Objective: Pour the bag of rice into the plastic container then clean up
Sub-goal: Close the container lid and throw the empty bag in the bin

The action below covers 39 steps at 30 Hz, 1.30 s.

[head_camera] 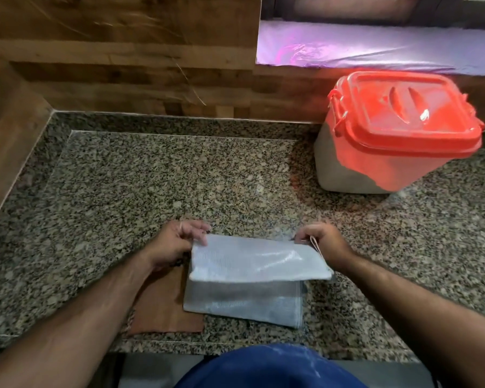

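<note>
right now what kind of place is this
Most likely a home kitchen: a speckled granite counter against a wood-panelled wall, with a lidded plastic container standing on it while both hands fold an emptied white bag.

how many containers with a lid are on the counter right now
1: the plastic container with its orange lid shut stands at the counter's far right, against the wooden wall. Nothing here appears to hide another.

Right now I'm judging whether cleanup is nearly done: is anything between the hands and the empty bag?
Nothing visible. The left hand and right hand already pinch the far corners of the white bag, which is being folded on the granite counter. The container stands apart, far right, lid on.
</note>
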Tool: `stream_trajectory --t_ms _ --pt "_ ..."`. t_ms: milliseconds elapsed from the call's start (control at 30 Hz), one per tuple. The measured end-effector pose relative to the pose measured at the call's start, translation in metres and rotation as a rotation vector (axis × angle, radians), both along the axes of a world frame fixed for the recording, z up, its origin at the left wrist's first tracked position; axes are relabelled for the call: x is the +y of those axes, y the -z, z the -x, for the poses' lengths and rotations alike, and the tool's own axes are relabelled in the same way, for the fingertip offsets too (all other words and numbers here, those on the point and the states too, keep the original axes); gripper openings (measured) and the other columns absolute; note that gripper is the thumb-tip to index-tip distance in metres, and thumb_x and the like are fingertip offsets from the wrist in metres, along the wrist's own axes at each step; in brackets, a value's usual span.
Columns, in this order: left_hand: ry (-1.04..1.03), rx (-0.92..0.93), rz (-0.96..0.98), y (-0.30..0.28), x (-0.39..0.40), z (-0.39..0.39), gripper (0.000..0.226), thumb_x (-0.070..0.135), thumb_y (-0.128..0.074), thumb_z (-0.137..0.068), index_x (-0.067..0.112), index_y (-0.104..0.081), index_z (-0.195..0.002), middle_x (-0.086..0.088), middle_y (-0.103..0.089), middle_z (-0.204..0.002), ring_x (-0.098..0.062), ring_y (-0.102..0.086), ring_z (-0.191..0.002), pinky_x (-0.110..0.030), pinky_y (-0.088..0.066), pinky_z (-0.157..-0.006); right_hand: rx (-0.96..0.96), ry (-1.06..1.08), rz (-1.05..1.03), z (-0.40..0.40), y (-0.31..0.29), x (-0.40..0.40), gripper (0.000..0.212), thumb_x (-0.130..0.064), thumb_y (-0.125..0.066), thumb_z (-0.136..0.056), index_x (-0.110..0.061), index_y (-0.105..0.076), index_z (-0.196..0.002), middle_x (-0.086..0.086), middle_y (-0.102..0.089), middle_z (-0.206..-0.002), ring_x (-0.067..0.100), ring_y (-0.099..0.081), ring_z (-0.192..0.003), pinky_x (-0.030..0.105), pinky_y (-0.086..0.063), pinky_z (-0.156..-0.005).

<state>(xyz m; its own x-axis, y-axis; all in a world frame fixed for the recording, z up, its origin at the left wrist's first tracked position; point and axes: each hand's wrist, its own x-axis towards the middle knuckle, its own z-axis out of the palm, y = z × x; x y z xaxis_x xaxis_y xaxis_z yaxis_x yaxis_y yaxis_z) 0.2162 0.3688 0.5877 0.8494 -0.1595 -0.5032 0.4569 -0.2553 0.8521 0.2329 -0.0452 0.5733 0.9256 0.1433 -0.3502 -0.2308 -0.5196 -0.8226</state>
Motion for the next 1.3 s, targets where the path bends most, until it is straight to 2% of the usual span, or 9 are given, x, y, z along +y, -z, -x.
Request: stream_trajectory --t_ms 167,300,400,600,833,1000,1100,1200,1300 --pt "0.291 -0.156 -0.383 0.013 0.007 0.000 0.057 -0.017 -0.059 -0.093 0.032 -0.088 -0.087 0.017 -0.063 -0.138 -0.009 -0.061 -0.127 -0.027 -0.060 -0.096 -0.496 -0.500 0.616 0.007 -0.004 0.000 0.018 -0.033 -0.083 -0.089 -0.038 -0.081 -0.106 -0.014 -0.076 -0.111 0.011 -0.066 -0.099 0.028 -0.051 -0.082" --pt "0.391 -0.302 -0.655 0.012 -0.011 -0.009 0.044 -0.005 -0.063 -0.088 0.033 -0.084 -0.080 0.022 -0.068 -0.125 -0.009 -0.051 -0.124 -0.045 -0.047 -0.113 -0.574 -0.742 0.834 0.015 -0.007 0.001 0.050 -0.042 -0.087 -0.082 -0.042 -0.071 -0.130 -0.010 -0.074 -0.129 0.017 -0.070 -0.106 0.034 -0.054 -0.088" --pt "0.443 -0.442 -0.674 -0.004 -0.050 -0.014 0.022 0.014 -0.065 -0.096 0.030 -0.079 -0.102 0.019 -0.069 -0.112 -0.006 -0.050 -0.112 -0.045 -0.047 -0.109 -0.524 -0.906 0.987 0.020 -0.005 0.000 0.068 -0.041 -0.087 -0.081 -0.040 -0.061 -0.144 -0.004 -0.064 -0.149 0.022 -0.069 -0.118 0.045 -0.053 -0.102" --pt "0.687 -0.312 -0.798 -0.009 -0.141 -0.016 0.046 0.039 -0.082 -0.090 0.033 -0.064 -0.132 0.010 -0.064 -0.126 -0.016 -0.057 -0.119 -0.042 -0.049 -0.110 -0.472 -0.938 0.993 0.025 -0.009 0.004 0.067 -0.035 -0.066 -0.102 -0.042 -0.036 -0.162 0.002 -0.038 -0.170 0.030 -0.052 -0.141 0.052 -0.036 -0.118" --pt "0.608 -0.124 -0.781 -0.007 -0.161 -0.014 0.024 0.008 -0.077 -0.092 0.028 -0.064 -0.096 0.005 -0.068 -0.100 -0.011 -0.066 -0.088 -0.024 -0.052 -0.068 -0.495 -0.889 0.988 0.023 -0.030 0.015 0.053 -0.041 -0.066 -0.101 -0.044 -0.051 -0.152 -0.005 -0.052 -0.158 0.025 -0.052 -0.134 0.047 -0.043 -0.106" --pt "0.658 -0.045 -0.508 -0.038 -0.121 -0.016 0.024 0.010 -0.072 -0.090 0.028 -0.073 -0.106 0.004 -0.076 -0.107 -0.019 -0.075 -0.097 -0.037 -0.065 -0.079 -0.318 -0.092 0.396 0.024 -0.036 0.005 0.046 -0.013 -0.063 -0.099 -0.032 -0.066 -0.141 -0.007 -0.070 -0.138 0.014 -0.063 -0.124 0.043 -0.056 -0.105" --pt "0.517 -0.002 -0.265 -0.060 -0.089 0.003 0.025 0.002 -0.071 -0.093 0.024 -0.070 -0.105 0.002 -0.077 -0.100 -0.018 -0.076 -0.088 -0.035 -0.064 -0.071 -0.061 0.220 0.017 0.015 -0.041 -0.006 0.020 -0.032 -0.060 -0.106 -0.026 -0.075 -0.118 0.000 -0.077 -0.119 0.022 -0.071 -0.113 0.040 -0.058 -0.093" --pt "0.272 0.031 -0.012 -0.076 -0.064 0.028 0.022 0.005 -0.077 -0.093 0.015 -0.065 -0.108 -0.009 -0.077 -0.099 -0.026 -0.074 -0.087 -0.037 -0.062 -0.075 0.408 0.287 -0.389 0.009 -0.051 -0.006 0.080 -0.082 -0.047 -0.091 -0.013 -0.075 -0.120 0.015 -0.078 -0.121 0.032 -0.072 -0.106 0.043 -0.053 -0.087" --pt "-0.002 -0.011 0.199 -0.083 -0.056 0.063 0.040 0.015 -0.088 -0.086 0.010 -0.062 -0.116 -0.021 -0.076 -0.111 -0.032 -0.075 -0.095 -0.044 -0.063 -0.082 0.498 0.063 -0.580 0.015 -0.069 0.002 0.106 -0.098 -0.026 -0.083 -0.014 -0.080 -0.118 0.019 -0.075 -0.115 0.035 -0.068 -0.104 0.051 -0.050 -0.092"
